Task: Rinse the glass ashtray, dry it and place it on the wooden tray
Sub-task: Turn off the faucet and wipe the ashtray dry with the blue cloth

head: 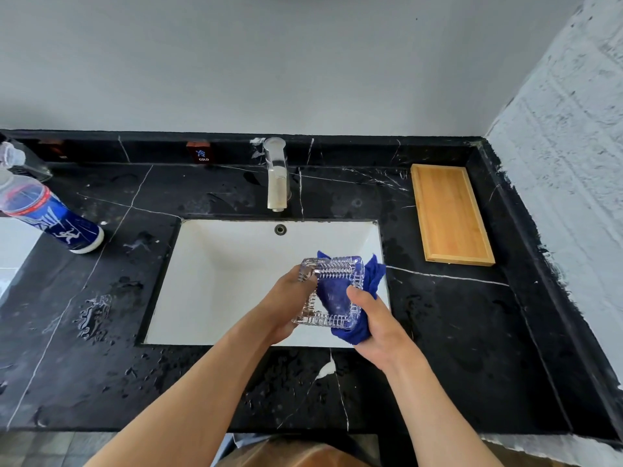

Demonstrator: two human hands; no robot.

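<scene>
Mid-dry: left hand [283, 308] grips ashtray [332, 293] over sink [209, 264], right hand [377, 328] clamps cloth [354, 332] on it. Tray [450, 214] at 2 o'clock, bare.

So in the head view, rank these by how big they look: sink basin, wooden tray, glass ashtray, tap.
1. Sink basin
2. Wooden tray
3. Glass ashtray, though it sits closer to the camera, so its true size against the tray is unsure
4. Tap
</scene>
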